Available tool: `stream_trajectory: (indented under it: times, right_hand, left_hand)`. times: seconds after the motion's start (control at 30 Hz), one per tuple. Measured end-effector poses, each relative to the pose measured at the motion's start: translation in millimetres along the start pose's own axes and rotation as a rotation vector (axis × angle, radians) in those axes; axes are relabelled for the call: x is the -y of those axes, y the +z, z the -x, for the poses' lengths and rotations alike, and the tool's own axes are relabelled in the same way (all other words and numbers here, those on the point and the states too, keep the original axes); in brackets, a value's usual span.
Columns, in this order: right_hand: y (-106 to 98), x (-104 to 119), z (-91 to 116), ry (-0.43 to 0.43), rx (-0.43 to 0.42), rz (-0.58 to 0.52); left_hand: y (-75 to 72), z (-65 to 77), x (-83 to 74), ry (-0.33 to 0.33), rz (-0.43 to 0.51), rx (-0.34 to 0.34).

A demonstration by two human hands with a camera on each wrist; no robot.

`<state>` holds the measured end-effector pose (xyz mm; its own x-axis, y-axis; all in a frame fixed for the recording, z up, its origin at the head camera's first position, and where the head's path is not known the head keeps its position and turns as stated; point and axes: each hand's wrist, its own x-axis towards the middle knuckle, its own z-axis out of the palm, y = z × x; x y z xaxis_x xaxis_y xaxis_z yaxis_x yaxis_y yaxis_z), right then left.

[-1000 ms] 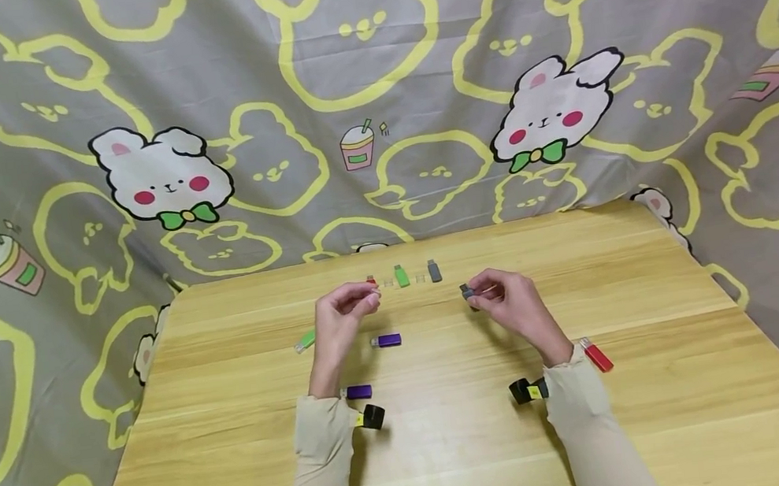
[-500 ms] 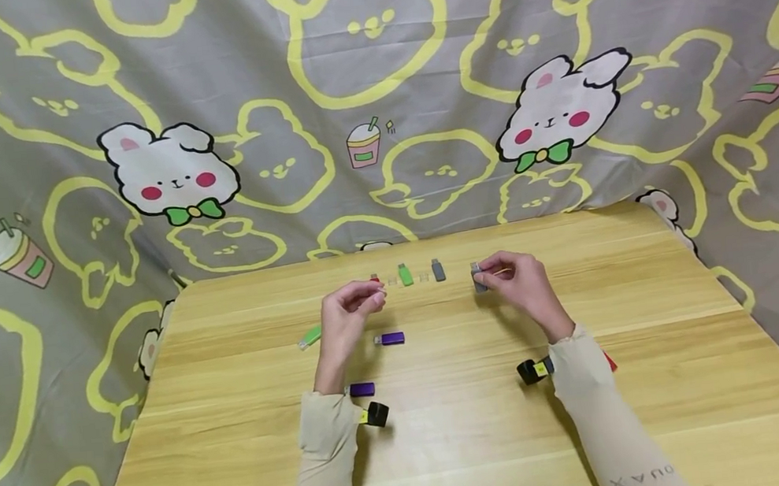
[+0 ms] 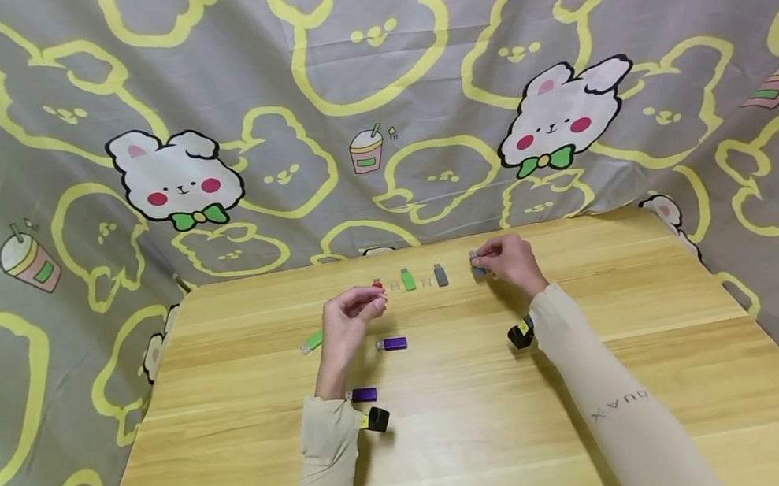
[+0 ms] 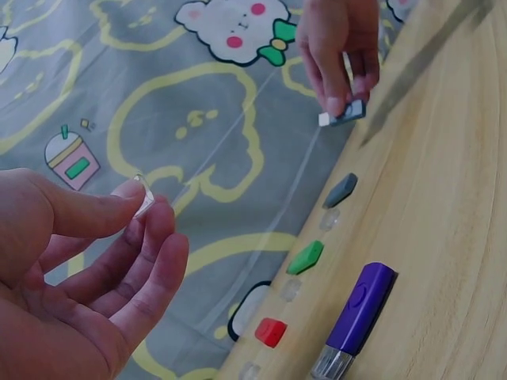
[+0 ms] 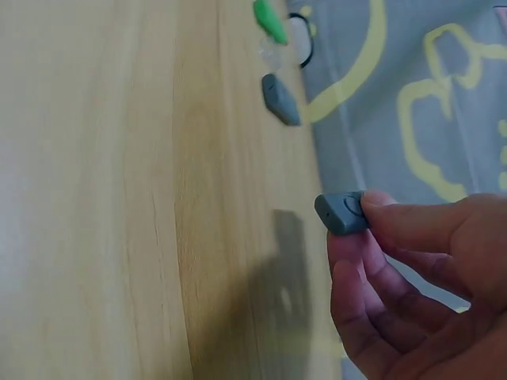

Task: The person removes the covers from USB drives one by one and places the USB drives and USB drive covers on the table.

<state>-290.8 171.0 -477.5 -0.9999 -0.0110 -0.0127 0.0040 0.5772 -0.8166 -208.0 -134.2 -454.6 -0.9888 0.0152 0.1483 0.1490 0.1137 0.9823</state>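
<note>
My right hand pinches a grey USB stick between thumb and fingers, above the far part of the table. To its left a row lies on the wood: another grey USB stick, a green USB stick and a red USB stick, with clear caps between them. My left hand is held up, pinching a small clear cap at its fingertips. Below that hand lies a purple USB stick; a second purple stick is beside the left wrist.
A second green USB stick lies left of the left hand, partly hidden by it. The wooden table meets a printed curtain at its far edge. Each wrist carries a small black camera.
My right hand has moved away from me toward the table's far edge with the grey USB stick, which now points away. The right forearm now covers the red stick at right. My left hand barely moved.
</note>
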Motion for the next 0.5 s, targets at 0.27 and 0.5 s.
stream_trajectory:
  times: [0.27,0.5]
  right_hand:
    - [6.0,-4.7,-13.5,0.057,0.003,0.093]
    - [10.3,-3.4,-18.7,0.079,-0.018,0.164]
  left_hand:
    - [0.6,-1.2,1.8,0.010,0.008,0.000]
    - [0.4,-0.5,3.2,0.005,0.010,0.004]
